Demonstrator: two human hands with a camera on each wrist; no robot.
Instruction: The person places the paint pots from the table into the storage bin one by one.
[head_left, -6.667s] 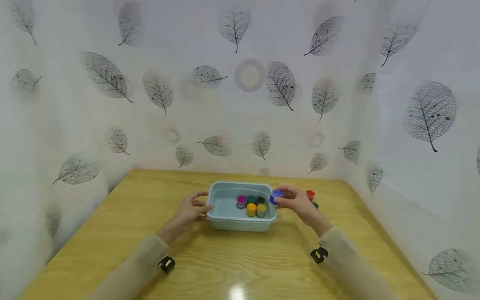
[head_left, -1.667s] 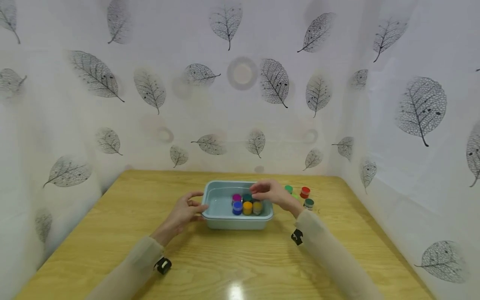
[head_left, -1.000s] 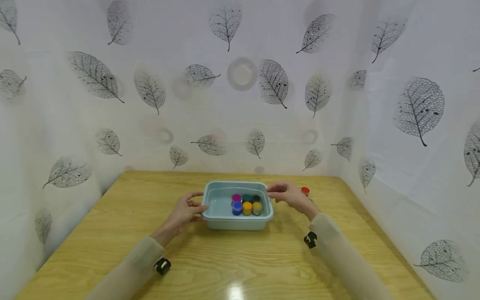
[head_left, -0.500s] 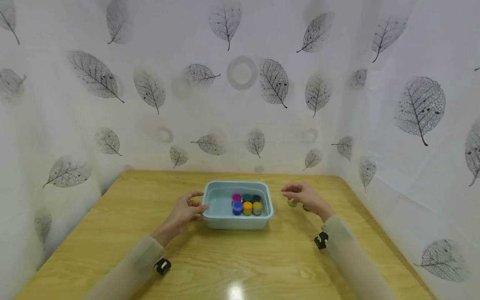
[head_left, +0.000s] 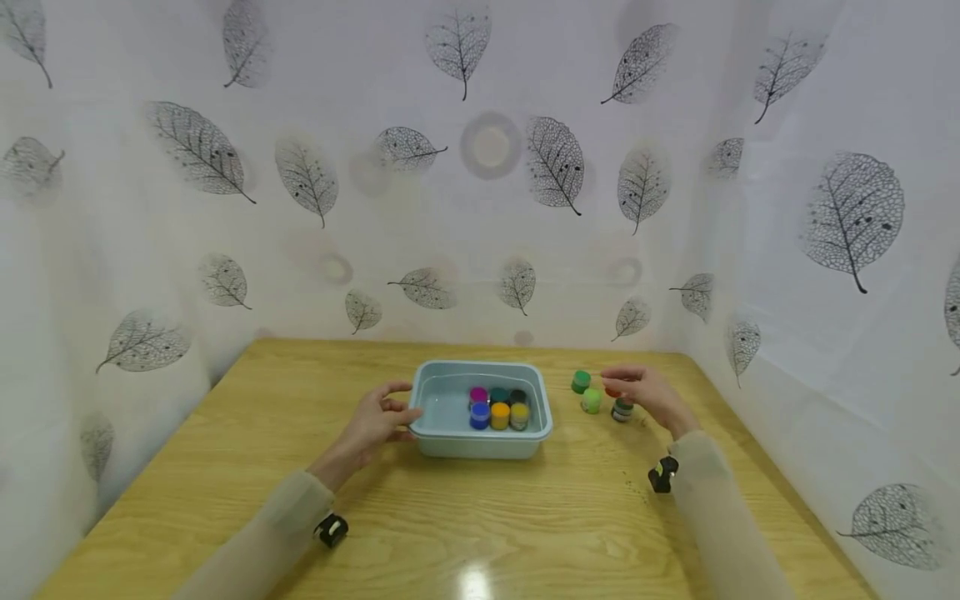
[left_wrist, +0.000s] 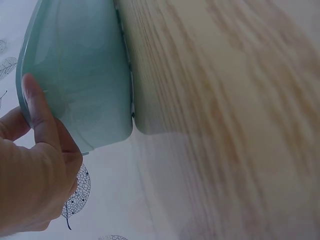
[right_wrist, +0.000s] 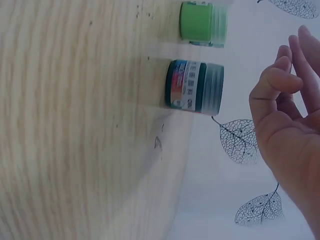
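Observation:
My left hand grips the left end of a pale blue plastic tub, with thumb and fingers at its rim. Inside, at the right, paint jars stand in two rows: magenta, teal and black behind; blue, orange and yellow in front. My right hand hovers by a red jar, which its fingers partly cover. In the right wrist view this hand's fingers are loosely bent and hold nothing; a dark green jar stands close by.
Left of the red jar stand a green jar and a light green jar. The wooden table bears small dark marks near the right wrist. A leaf-print curtain hangs behind and at both sides.
The blue jar, earlier in my right hand, now stands in the tub's front row. My right hand has since moved right, away from the tub to the red jar. The left hand keeps its grip.

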